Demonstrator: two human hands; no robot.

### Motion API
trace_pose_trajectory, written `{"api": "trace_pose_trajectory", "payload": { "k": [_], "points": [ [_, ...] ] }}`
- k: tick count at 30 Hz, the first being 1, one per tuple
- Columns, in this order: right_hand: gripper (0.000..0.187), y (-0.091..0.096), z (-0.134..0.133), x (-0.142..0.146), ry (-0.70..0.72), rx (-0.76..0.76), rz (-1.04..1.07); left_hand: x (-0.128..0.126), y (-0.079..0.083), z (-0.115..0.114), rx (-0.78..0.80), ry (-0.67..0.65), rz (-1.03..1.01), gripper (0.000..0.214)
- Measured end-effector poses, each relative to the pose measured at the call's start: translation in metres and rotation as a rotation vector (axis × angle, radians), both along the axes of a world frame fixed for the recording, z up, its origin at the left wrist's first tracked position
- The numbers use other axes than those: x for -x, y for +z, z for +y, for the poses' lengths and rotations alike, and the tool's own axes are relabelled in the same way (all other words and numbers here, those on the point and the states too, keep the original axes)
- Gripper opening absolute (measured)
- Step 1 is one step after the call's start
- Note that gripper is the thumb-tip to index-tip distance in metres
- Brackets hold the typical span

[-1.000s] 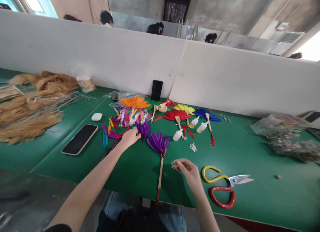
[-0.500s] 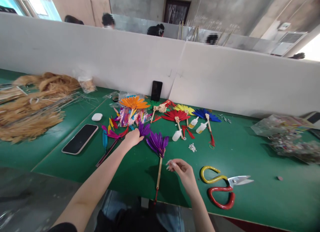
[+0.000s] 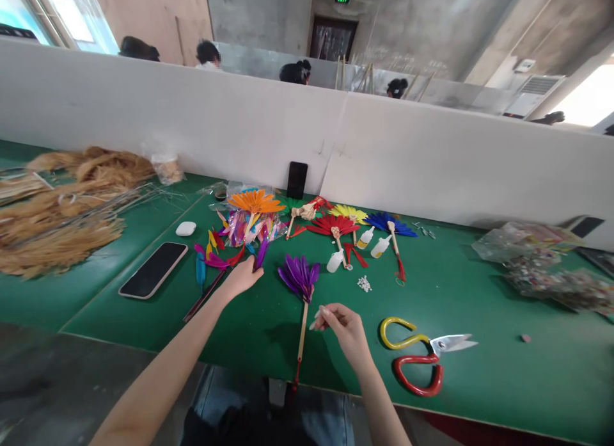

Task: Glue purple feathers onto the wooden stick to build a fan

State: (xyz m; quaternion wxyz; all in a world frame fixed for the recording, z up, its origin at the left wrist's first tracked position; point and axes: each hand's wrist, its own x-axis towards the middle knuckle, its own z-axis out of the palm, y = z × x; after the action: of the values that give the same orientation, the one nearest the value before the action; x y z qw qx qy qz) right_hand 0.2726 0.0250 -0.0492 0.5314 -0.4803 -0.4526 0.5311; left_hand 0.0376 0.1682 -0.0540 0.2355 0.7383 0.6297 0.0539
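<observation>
Purple feathers point(image 3: 261, 254) stand up from the closed fingers of my left hand point(image 3: 241, 278), beside a loose pile of coloured feathers point(image 3: 218, 257). A feather fan point(image 3: 299, 276) with purple feathers lies between my hands, its wooden handle point(image 3: 303, 331) pointing toward me and a red tassel point(image 3: 296, 374) at the table edge. My right hand point(image 3: 343, 324) hovers just right of that handle with its fingertips pinched together. Whether something small is between them I cannot make out.
Finished-looking fans in orange point(image 3: 255, 201), red point(image 3: 330, 226) and blue point(image 3: 391, 223) lie at the back. Glue bottles point(image 3: 381, 246), white beads point(image 3: 364, 283) and open scissors point(image 3: 432, 350) are to the right. A phone point(image 3: 153, 270) and tan fibres point(image 3: 62, 235) lie left.
My left hand has moved a little left, away from the purple fan, with the purple feathers, which now look narrower. My right hand stays pinched near the handle. The view has tilted slightly upward.
</observation>
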Motion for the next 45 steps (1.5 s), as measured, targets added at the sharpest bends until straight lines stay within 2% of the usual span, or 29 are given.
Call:
{"api": "trace_pose_trajectory", "payload": {
  "k": [3, 5, 7, 9, 13, 18, 23, 27, 33, 40, 45],
  "points": [
    [0.021, 0.002, 0.005, 0.005, 0.006, -0.028, 0.059, 0.008, 0.007, -0.007, 0.12, 0.045, -0.491, 0.028],
    [0.019, 0.003, 0.012, 0.008, 0.012, -0.042, 0.089, 0.004, 0.014, -0.011, 0.241, 0.086, -0.845, 0.032],
    [0.02, 0.004, 0.024, 0.011, 0.028, -0.058, 0.105, -0.009, 0.02, -0.012, 0.303, 0.077, -1.04, 0.031],
    [0.023, 0.007, 0.041, 0.012, 0.028, -0.079, 0.107, -0.026, 0.026, -0.01, 0.332, 0.026, -1.134, 0.03],
    [0.03, 0.016, 0.078, 0.006, -0.075, -0.136, 0.051, -0.058, 0.029, -0.001, 0.346, -0.1, -1.185, 0.03],
    [0.032, 0.018, 0.104, -0.001, -0.153, -0.193, 0.034, -0.069, 0.01, 0.001, 0.331, -0.101, -1.247, 0.028],
    [0.03, 0.003, 0.102, 0.002, -0.171, -0.188, 0.102, -0.067, -0.005, -0.007, 0.293, -0.121, -1.184, 0.027],
    [0.03, -0.002, 0.098, 0.005, -0.173, -0.16, 0.121, -0.069, -0.003, -0.009, 0.302, -0.096, -1.208, 0.028],
    [0.031, 0.0, 0.096, 0.01, -0.183, -0.147, 0.151, -0.069, -0.001, -0.008, 0.307, -0.028, -1.322, 0.025],
    [0.031, 0.001, 0.089, 0.012, -0.078, -0.169, 0.117, -0.064, 0.003, -0.006, 0.312, 0.012, -1.426, 0.022],
    [0.027, 0.001, 0.089, 0.012, -0.081, -0.176, 0.157, -0.064, 0.004, -0.008, 0.299, 0.02, -1.446, 0.022]
  ]
}}
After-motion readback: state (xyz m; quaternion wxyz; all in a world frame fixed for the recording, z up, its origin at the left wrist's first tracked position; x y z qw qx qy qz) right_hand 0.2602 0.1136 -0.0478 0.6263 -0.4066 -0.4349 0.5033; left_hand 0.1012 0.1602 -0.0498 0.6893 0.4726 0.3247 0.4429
